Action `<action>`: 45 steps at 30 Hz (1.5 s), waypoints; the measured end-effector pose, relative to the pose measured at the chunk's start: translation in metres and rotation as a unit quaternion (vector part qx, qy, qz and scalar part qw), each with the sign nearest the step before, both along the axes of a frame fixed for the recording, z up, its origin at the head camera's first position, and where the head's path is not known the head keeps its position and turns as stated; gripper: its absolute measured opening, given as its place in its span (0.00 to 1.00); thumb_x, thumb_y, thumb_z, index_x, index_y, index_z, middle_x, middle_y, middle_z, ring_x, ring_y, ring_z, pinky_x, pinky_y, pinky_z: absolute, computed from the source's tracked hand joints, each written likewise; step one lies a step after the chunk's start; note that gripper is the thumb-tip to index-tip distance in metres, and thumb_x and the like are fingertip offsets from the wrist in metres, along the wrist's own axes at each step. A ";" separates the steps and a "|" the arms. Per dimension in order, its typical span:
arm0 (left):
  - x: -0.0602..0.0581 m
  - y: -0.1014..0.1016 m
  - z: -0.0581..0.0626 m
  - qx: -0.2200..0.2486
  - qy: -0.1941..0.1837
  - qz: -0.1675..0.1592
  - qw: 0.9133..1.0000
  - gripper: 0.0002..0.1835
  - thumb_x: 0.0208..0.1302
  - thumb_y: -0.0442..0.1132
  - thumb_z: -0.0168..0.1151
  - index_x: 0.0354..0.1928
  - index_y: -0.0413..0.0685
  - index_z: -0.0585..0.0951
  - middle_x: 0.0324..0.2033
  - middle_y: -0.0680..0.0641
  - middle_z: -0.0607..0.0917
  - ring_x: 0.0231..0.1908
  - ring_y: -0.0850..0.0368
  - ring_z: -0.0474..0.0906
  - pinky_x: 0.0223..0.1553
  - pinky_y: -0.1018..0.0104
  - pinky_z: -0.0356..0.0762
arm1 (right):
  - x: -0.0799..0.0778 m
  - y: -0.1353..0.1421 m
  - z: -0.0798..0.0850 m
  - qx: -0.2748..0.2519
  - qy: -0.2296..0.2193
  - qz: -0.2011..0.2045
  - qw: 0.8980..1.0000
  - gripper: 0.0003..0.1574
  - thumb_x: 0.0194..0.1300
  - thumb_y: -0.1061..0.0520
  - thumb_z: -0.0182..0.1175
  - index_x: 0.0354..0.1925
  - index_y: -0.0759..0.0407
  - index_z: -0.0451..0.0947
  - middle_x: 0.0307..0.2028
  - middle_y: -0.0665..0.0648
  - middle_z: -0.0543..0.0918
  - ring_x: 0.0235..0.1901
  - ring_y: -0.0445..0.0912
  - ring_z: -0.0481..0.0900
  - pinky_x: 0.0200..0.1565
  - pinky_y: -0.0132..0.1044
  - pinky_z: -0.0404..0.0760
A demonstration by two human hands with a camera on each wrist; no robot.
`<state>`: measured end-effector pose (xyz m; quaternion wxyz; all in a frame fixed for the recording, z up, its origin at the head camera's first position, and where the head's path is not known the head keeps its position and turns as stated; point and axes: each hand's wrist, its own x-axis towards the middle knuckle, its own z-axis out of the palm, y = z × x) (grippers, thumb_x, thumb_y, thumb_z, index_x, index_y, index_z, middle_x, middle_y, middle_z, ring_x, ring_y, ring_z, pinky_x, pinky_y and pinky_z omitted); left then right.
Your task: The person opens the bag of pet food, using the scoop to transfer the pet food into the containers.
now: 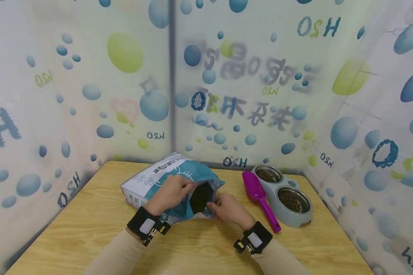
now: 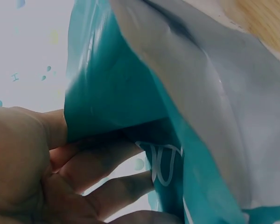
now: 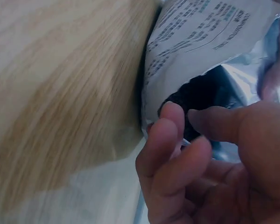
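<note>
A teal and white pet food bag [image 1: 192,168] lies on its side on the wooden table, its mouth facing the person. Dark kibble [image 1: 199,198] shows inside. My left hand [image 1: 166,194] pinches the upper left edge of the mouth; in the left wrist view the teal film [image 2: 116,88] runs between thumb and fingers. At the opposite edge, my right hand [image 1: 232,210] pinches the rim between thumb and fingertips. The right wrist view shows the bag's printed white side [image 3: 191,42] and silvery lining beside that hand.
To the right lies a magenta scoop [image 1: 259,194], its handle pointing toward the person. Just beyond it stands a pale blue double feeder [image 1: 287,219] with two metal bowls holding brown kibble. Patterned curtains [image 1: 206,145] enclose the table's [image 1: 179,252] back and sides.
</note>
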<state>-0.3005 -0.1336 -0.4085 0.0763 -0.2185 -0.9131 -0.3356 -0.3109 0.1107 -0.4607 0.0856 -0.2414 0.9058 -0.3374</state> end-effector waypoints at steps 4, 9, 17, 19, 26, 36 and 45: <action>-0.001 0.002 -0.001 0.005 0.002 0.003 1.000 0.30 0.78 0.49 0.55 0.12 0.54 0.67 0.10 0.58 0.61 0.11 0.62 0.62 0.13 0.70 0.57 | -0.001 0.000 -0.007 -0.010 -0.042 -0.012 0.999 0.17 0.78 0.50 0.55 0.34 0.58 0.79 0.20 0.53 0.82 0.19 0.48 0.82 0.23 0.39 0.79; -0.003 0.001 -0.001 0.012 -0.005 0.011 1.000 0.29 0.77 0.49 0.55 0.12 0.54 0.70 0.11 0.58 0.62 0.11 0.62 0.64 0.13 0.70 0.59 | -0.004 -0.001 -0.011 -0.077 -0.097 -0.003 0.992 0.19 0.82 0.51 0.47 0.40 0.61 0.78 0.24 0.56 0.85 0.23 0.51 0.85 0.27 0.42 0.83; -0.001 -0.002 0.005 -0.019 -0.008 -0.020 1.000 0.15 0.75 0.56 0.57 0.54 0.62 0.86 0.15 0.57 0.71 0.16 0.62 0.65 0.17 0.66 0.61 | -0.007 -0.001 -0.003 -0.197 -0.131 0.009 0.971 0.21 0.83 0.53 0.44 0.50 0.67 0.78 0.31 0.61 0.86 0.27 0.59 0.86 0.32 0.54 0.83; 0.002 -0.001 0.008 -0.029 -0.017 -0.043 0.999 0.23 0.74 0.61 0.55 0.63 0.62 0.80 0.27 0.56 0.83 0.25 0.64 0.75 0.24 0.66 0.70 | -0.007 0.000 -0.002 -0.222 -0.131 0.003 0.966 0.21 0.83 0.55 0.43 0.48 0.69 0.78 0.30 0.62 0.85 0.27 0.61 0.86 0.34 0.58 0.82; 0.014 0.008 0.013 -0.075 -0.040 -0.147 0.985 0.43 0.64 0.75 0.53 0.76 0.65 0.62 0.71 0.55 0.66 0.69 0.56 0.62 0.63 0.52 0.68 | -0.009 0.004 0.008 -0.316 -0.143 -0.040 0.937 0.22 0.82 0.60 0.40 0.66 0.66 0.68 0.34 0.65 0.84 0.28 0.57 0.86 0.38 0.62 0.80; 0.033 0.026 0.013 -0.107 -0.026 -0.241 0.964 0.67 0.47 0.75 0.68 0.81 0.62 0.40 0.77 0.58 0.31 0.76 0.43 0.28 0.66 0.29 0.43 | -0.007 0.014 0.027 -0.428 -0.181 -0.078 0.882 0.22 0.84 0.55 0.42 0.68 0.60 0.69 0.44 0.68 0.84 0.41 0.57 0.85 0.48 0.55 0.80; 0.039 0.035 0.022 -0.083 0.041 -0.180 0.979 0.36 0.79 0.63 0.42 0.80 0.61 0.46 0.78 0.53 0.49 0.76 0.53 0.36 0.68 0.48 0.58 | -0.002 0.022 0.047 -0.497 -0.161 -0.121 0.844 0.21 0.83 0.54 0.45 0.58 0.67 0.76 0.40 0.66 0.85 0.40 0.55 0.87 0.46 0.47 0.82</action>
